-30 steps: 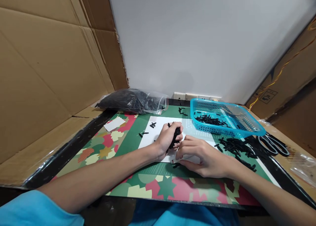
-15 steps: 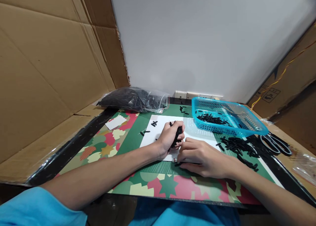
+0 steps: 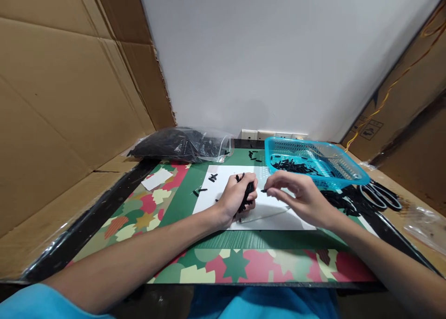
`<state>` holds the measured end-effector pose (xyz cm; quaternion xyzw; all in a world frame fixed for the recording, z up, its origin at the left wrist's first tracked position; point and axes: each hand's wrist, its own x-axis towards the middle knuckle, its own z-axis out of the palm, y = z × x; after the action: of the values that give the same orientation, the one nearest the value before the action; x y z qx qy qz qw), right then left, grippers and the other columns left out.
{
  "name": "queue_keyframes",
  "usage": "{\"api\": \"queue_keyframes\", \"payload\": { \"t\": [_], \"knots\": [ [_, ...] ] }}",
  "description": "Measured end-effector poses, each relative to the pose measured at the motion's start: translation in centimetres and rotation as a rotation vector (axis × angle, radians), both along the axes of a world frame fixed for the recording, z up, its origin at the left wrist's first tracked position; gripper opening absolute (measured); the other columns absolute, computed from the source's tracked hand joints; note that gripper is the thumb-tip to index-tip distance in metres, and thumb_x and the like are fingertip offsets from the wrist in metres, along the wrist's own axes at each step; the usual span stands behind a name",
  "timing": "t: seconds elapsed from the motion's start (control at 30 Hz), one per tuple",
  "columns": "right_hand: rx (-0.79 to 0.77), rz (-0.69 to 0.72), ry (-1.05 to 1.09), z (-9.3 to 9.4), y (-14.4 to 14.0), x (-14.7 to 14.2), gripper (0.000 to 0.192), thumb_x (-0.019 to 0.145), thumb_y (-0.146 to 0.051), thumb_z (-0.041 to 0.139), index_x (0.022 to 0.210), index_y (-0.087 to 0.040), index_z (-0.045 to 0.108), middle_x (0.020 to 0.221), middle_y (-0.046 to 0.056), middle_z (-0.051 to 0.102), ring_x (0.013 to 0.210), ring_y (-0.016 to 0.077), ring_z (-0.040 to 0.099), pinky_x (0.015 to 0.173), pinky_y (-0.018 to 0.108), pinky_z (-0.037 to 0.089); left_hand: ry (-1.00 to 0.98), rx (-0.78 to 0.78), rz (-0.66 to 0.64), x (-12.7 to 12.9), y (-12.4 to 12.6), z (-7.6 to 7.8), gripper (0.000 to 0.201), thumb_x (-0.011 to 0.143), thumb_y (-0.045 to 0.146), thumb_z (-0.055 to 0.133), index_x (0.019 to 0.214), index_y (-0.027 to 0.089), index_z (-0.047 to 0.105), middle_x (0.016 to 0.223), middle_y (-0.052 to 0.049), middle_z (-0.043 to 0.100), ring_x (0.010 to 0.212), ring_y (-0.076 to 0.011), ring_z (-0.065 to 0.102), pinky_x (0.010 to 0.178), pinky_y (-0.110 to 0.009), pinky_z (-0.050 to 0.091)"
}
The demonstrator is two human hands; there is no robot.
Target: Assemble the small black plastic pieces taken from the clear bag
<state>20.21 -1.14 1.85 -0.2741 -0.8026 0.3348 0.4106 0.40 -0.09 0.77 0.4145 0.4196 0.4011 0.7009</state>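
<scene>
left hand (image 3: pixel 234 199): fist closed round bundle of black pieces (image 3: pixel 248 194), resting on white sheet (image 3: pixel 223 182)
right hand (image 3: pixel 299 199): raised, fingertips pinching one black piece (image 3: pixel 264 190), beside blue basket (image 3: pixel 351 177)

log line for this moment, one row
left hand: grips bundle of black pieces | right hand: pinches one black piece | white sheet beneath

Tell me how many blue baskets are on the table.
1. The blue basket stands at the back right, beyond the right hand, with black pieces inside.
</scene>
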Motion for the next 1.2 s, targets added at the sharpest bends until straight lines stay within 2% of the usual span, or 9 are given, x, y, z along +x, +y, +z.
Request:
{"api": "queue_keyframes", "payload": {
  "t": [0.17, 0.33, 0.43, 0.63, 0.83, 1.03, 1.2],
  "knots": [
    [-0.064, -0.065, 0.11, -0.7, 1.4, 1.0, 0.01, 0.102, -0.027, 0.069, 0.097, -0.019, 0.075, 0.087, 0.003, 0.073, 0.077, 0.0152, 0.065, 0.068, 0.028, 0.051, -0.017, 0.024, -0.126, -0.1, 0.0, 0.0, 0.038, 0.091, 0.052, 0.066, 0.074, 0.022, 0.051, 0.049, 0.009, 0.038, 0.033, -0.0064, 0.034, 0.032, -0.014, 0.02],
    [-0.14, -0.039, 0.21, -1.2, 1.5, 0.4, 0.012, 0.101, -0.031, 0.071, 0.102, -0.019, 0.074, 0.089, 0.004, 0.074, 0.072, 0.0145, 0.069, 0.067, 0.029, 0.058, -0.061, 0.158, -0.22, -0.2, -0.3, -0.1, 0.044, 0.092, 0.054, 0.071, 0.071, 0.019, 0.054, 0.048, 0.008, 0.041, 0.036, -0.003, 0.032, 0.036, -0.013, 0.03],
    [-0.167, -0.027, 0.244, -1.2, 1.3, 0.1, 0.012, 0.101, -0.03, 0.072, 0.099, -0.019, 0.075, 0.089, 0.003, 0.074, 0.073, 0.014, 0.069, 0.068, 0.028, 0.059, -0.049, 0.183, -0.251, -0.2, -0.5, 0.0, 0.045, 0.093, 0.054, 0.072, 0.072, 0.018, 0.054, 0.05, 0.007, 0.044, 0.039, -0.0027, 0.033, 0.038, -0.013, 0.032],
    [-0.181, -0.007, 0.301, -1.0, 1.1, 0.0, 0.011, 0.099, -0.029, 0.075, 0.098, -0.018, 0.076, 0.088, 0.004, 0.075, 0.074, 0.0148, 0.071, 0.068, 0.029, 0.062, -0.068, 0.232, -0.171, -0.3, -0.7, 0.4, 0.048, 0.085, 0.055, 0.08, 0.073, 0.019, 0.05, 0.051, 0.009, 0.043, 0.039, -0.003, 0.032, 0.036, -0.013, 0.032],
    [-0.224, 0.037, 0.332, -0.7, 0.9, -0.3, 0.019, 0.092, -0.033, 0.083, 0.103, -0.019, 0.078, 0.093, 0.005, 0.077, 0.077, 0.016, 0.073, 0.071, 0.032, 0.066, -0.009, 0.266, -0.174, -0.7, -0.7, 0.9, 0.049, 0.087, 0.057, 0.078, 0.074, 0.02, 0.049, 0.049, 0.009, 0.043, 0.037, -0.0038, 0.034, 0.036, -0.014, 0.031],
    [-0.262, 0.009, 0.305, -0.8, 1.1, -0.2, 0.019, 0.092, -0.035, 0.082, 0.099, -0.018, 0.078, 0.089, 0.005, 0.077, 0.075, 0.0154, 0.073, 0.066, 0.029, 0.065, 0.008, 0.311, -0.168, -1.0, -0.3, 0.8, 0.045, 0.089, 0.054, 0.077, 0.076, 0.02, 0.052, 0.05, 0.008, 0.045, 0.038, -0.0049, 0.038, 0.035, -0.014, 0.031],
    [-0.228, -0.039, 0.269, -0.9, 1.1, 0.1, 0.019, 0.091, -0.036, 0.083, 0.094, -0.018, 0.078, 0.085, 0.004, 0.075, 0.074, 0.016, 0.072, 0.058, 0.026, 0.063, -0.02, 0.276, -0.16, -1.0, -0.2, 0.5, 0.044, 0.09, 0.053, 0.075, 0.075, 0.02, 0.05, 0.049, 0.009, 0.043, 0.037, -0.0041, 0.035, 0.037, -0.014, 0.032]
  ]
}}
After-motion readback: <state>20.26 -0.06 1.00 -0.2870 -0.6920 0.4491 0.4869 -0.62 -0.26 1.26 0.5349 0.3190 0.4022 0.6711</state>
